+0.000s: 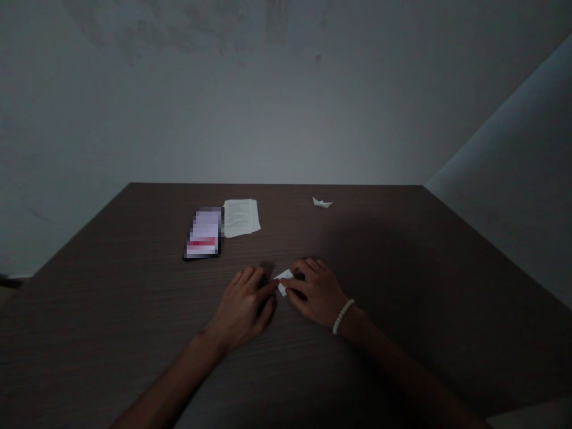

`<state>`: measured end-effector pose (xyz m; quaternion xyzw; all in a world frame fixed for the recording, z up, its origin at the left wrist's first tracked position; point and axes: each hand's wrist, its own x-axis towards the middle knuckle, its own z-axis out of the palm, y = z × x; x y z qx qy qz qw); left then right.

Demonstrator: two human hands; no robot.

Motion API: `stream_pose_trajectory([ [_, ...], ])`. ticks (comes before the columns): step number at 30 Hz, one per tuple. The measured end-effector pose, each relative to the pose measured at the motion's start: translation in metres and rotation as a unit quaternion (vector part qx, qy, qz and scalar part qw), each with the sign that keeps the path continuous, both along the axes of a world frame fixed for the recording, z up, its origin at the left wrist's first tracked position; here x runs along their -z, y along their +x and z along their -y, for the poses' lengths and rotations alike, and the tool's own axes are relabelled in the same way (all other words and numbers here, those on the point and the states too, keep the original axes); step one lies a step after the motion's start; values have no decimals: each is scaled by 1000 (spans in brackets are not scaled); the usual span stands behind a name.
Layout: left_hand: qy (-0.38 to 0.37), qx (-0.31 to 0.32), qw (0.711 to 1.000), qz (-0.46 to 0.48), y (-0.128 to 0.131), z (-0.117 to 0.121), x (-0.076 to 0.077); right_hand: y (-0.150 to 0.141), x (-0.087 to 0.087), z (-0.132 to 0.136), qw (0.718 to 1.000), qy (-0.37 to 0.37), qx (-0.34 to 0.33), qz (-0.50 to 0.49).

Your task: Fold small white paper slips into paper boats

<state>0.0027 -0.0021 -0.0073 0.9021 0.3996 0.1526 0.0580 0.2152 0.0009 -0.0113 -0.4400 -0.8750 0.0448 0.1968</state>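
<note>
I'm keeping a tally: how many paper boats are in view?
1: a paper boat far back on the table, right of the paper stack. The folded paper under the left hand and right hand is partly covered, its shape unclear.

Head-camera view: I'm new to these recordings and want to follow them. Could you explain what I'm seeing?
There's no machine here, only a person's bare left hand and right hand. The single picture comes from a camera worn on their head, looking forward and down. Fingers of both hands touch a small folded piece of white paper on the dark table; whether they pinch or merely press it isn't clear. The right wrist wears a beaded bracelet. Farther back lie a smartphone, its screen blurred, printed sheets beside it, and, farther right, a folded paper boat.
</note>
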Motion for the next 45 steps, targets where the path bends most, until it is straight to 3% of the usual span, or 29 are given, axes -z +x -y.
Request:
stream_pose_trajectory([
  [14,14,-13,1000,3,3,0,-3,-6,-3,-1,996,-8,92,6],
  [29,25,-38,999,10,1,-7,5,1,2,-7,999,2,-12,-41],
  [45,-56,-26,990,126,-3,-14,9,-7,12,-7,991,-32,29,-126],
])
